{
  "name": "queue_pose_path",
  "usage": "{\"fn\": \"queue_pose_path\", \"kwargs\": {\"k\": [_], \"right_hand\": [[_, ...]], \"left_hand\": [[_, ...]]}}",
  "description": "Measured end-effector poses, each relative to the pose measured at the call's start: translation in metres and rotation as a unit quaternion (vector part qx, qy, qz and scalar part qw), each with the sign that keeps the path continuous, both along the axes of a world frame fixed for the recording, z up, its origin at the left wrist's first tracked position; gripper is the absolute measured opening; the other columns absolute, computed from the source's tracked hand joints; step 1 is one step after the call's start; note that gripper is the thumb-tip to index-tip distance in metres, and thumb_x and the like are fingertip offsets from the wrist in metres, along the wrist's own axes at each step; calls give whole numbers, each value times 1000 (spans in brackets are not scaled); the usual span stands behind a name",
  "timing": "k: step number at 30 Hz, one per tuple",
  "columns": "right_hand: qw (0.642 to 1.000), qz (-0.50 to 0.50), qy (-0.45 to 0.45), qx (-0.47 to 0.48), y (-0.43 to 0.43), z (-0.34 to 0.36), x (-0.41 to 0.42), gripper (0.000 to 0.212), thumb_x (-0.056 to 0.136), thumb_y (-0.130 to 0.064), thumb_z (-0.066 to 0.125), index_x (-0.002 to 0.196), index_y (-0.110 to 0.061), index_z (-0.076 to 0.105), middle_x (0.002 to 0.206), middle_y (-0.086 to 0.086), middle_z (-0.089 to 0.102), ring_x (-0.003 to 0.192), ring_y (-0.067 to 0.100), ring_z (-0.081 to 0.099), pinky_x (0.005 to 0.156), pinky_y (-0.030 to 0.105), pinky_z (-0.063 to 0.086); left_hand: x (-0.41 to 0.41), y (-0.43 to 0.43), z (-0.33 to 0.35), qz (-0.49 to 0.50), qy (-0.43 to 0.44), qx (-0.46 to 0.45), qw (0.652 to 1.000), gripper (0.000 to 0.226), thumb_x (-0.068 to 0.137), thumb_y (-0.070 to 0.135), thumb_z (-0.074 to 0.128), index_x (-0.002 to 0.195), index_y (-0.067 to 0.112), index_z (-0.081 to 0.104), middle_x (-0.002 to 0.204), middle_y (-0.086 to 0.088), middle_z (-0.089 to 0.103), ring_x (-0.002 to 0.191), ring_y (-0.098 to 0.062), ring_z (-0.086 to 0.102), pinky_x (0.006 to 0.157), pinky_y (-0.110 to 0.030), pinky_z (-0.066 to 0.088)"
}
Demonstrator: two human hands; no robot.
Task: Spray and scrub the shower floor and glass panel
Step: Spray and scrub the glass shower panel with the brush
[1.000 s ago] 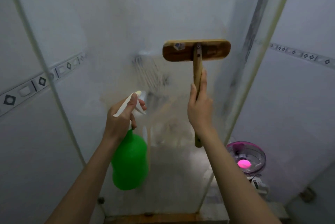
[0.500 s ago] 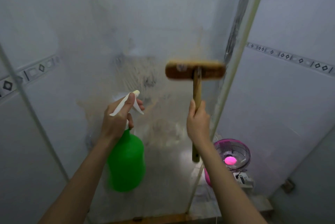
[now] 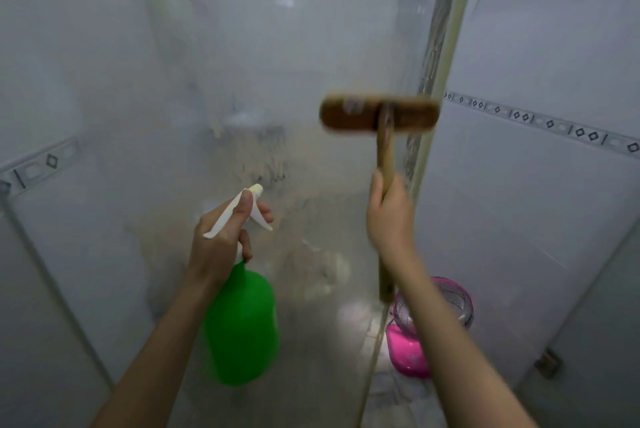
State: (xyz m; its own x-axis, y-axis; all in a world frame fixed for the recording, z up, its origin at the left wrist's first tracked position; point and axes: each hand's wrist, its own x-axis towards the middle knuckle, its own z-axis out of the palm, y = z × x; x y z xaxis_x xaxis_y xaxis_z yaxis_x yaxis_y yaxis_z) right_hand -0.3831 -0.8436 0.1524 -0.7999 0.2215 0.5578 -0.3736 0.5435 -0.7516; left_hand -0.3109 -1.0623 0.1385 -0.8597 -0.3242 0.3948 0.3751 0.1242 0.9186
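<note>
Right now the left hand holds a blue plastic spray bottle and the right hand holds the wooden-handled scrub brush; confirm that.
Not blue: the head view shows the left hand holding a green plastic spray bottle. The right hand does hold the wooden-handled scrub brush.

Tiled bathroom [image 3: 540, 56], glass shower panel [image 3: 277, 63]

Pale floor [image 3: 391, 398], pink fan [image 3: 412, 353] standing on it

Glass panel [image 3: 277, 63] blocks ahead – frame post [image 3: 446, 88] hard right; open gap beyond post.
</note>
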Motion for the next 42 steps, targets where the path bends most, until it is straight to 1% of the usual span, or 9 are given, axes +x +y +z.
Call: {"fn": "queue_pose_path", "kwargs": {"k": [4, 9, 12, 17, 21, 25, 31, 38, 42], "right_hand": [[996, 1, -73, 59, -1, -103, 30, 42, 94, -57, 27, 87, -18, 44, 65, -2, 49, 52, 11, 46, 47, 25, 34], [999, 9, 20, -27, 3, -1, -13, 29, 104, -35, 36, 91, -12, 47, 65, -5, 44, 49, 3, 41, 44, 19, 35], [999, 14, 22, -48, 6, -28, -19, 29, 103, -38, 34, 92, -14, 46, 65, -4, 44, 49, 3, 42, 43, 17, 37], [992, -15, -117, 41, 13, -174, 29, 51, 92, -61, 22, 90, -13, 43, 63, 6, 51, 60, 33, 56, 55, 48, 47], [995, 15, -78, 57, -18, -128, 5, 31, 101, -41, 36, 98, -10, 43, 70, 10, 55, 65, 36, 55, 55, 44, 44], [994, 48, -3, 101, -56, -87, -17, 33, 100, -41, 37, 110, -11, 43, 70, 13, 57, 58, 36, 54, 48, 43, 40], [973, 65, -164, 152, -42, -192, 44, 30, 101, -40, 38, 112, -12, 43, 68, 0, 53, 59, 26, 58, 50, 41, 47], [974, 102, -7, 204, -113, -113, 10, 38, 102, -38, 40, 123, -7, 45, 69, 0, 49, 45, 14, 40, 40, 25, 25], [956, 108, -119, 245, -79, -182, 36, 26, 101, -42, 39, 110, -17, 42, 70, -5, 50, 52, 19, 50, 47, 33, 39]], "left_hand": [[1, 0, -5, -7, -4, -10, 1000, 45, 93, 51, 46, 96, 16, 75, 90, -4, 77, 42, -20, 46, 45, -24, 43], [2, 4, -23, -7, -27, -18, 999, 51, 92, 51, 47, 106, 10, 74, 92, -7, 76, 42, -22, 47, 43, -23, 42], [6, 6, -39, -6, -35, -39, 999, 61, 90, 59, 47, 105, 7, 73, 95, -8, 75, 39, -19, 46, 44, -22, 42], [17, 0, -61, 25, -40, -43, 998, 57, 93, 54, 45, 108, 7, 74, 95, -6, 76, 44, -12, 49, 51, -20, 45], [24, -9, -71, 30, -49, -71, 996, 55, 96, 50, 41, 84, 7, 73, 94, -2, 76, 73, 0, 61, 70, -14, 44], [30, -20, -78, 37, -64, -64, 995, 56, 96, 55, 41, 83, 10, 73, 95, 5, 77, 108, -3, 65, 95, -26, 44], [52, -45, -86, 64, -61, -30, 996, 53, 102, 46, 45, 87, 5, 74, 90, 14, 77, 92, 5, 68, 91, -25, 48], [64, -64, -102, 73, -65, 3, 995, 51, 95, 47, 48, 84, 5, 74, 92, -8, 76, 95, -9, 72, 92, -27, 53], [80, -82, -101, 107, -50, -19, 993, 63, 95, 54, 44, 88, 0, 75, 98, -5, 76, 99, 7, 66, 90, -27, 50]]}}
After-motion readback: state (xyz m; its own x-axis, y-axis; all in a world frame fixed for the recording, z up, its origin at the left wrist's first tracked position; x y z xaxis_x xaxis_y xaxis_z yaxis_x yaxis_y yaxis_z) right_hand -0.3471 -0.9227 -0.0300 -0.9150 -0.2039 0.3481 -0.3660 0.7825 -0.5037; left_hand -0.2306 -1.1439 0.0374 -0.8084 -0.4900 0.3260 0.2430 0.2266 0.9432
